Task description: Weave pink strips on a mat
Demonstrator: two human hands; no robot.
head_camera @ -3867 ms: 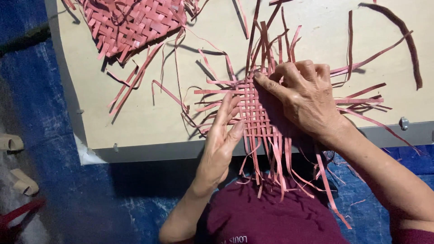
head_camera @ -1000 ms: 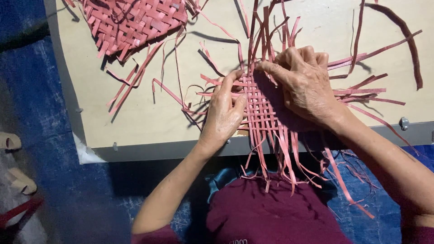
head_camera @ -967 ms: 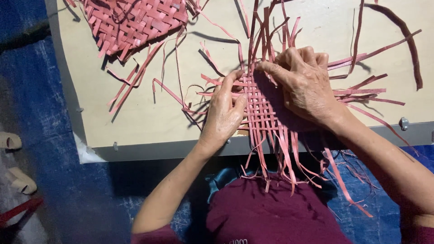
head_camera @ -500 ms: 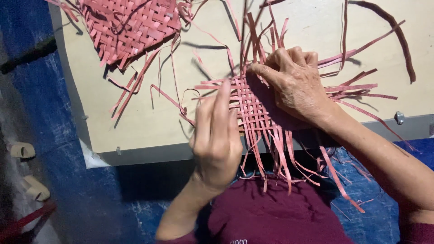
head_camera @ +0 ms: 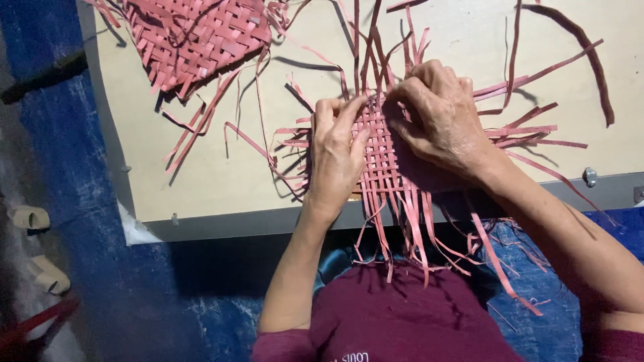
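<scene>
A half-woven mat of pink-red strips [head_camera: 386, 164] lies at the near edge of a pale board [head_camera: 221, 181], its loose ends hanging over my lap. My left hand [head_camera: 337, 155] lies flat on the mat's left part, fingers pointing away from me and pressing on the weave. My right hand [head_camera: 439, 117] covers the mat's upper right, fingers bent and pinching strips at the top edge. The two hands nearly touch at the fingertips. Long loose strips [head_camera: 537, 127] fan out to the right and upward.
A larger woven piece of the same pink-red strips [head_camera: 194, 37] lies at the board's far left. A dark curved strip [head_camera: 583, 50] rests at the far right. Blue sheeting [head_camera: 74, 201] covers the ground to the left. A metal fitting [head_camera: 589, 176] sits on the board's right edge.
My left hand has moved up from the mat's lower left edge onto the weave, close to my right hand. My right hand stays at the top of the mat.
</scene>
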